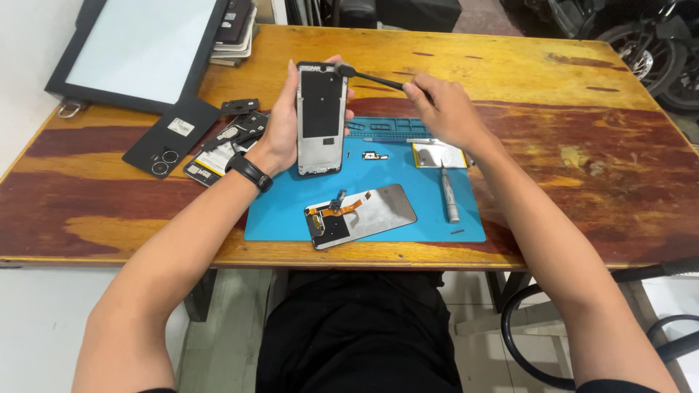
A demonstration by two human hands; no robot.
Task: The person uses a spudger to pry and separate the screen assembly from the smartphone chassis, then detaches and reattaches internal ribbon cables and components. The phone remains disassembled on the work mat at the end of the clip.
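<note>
My left hand (282, 129) holds an opened phone frame (321, 116) upright above the blue work mat (429, 215), its bare inner side facing me. My right hand (445, 110) grips a thin black brush (368, 76) whose tip touches the frame's top right corner. On the mat lie a detached screen panel (360, 215) with an orange flex cable, a grey screwdriver (448, 196), a flat battery (438, 154) and a small metal part (375, 155).
Left of the mat lie a black back cover (172, 135) and another stripped phone (222, 149). A dark-framed white panel (138, 51) leans at the back left. The wooden table (582, 160) extends right; a chair (539, 327) stands below.
</note>
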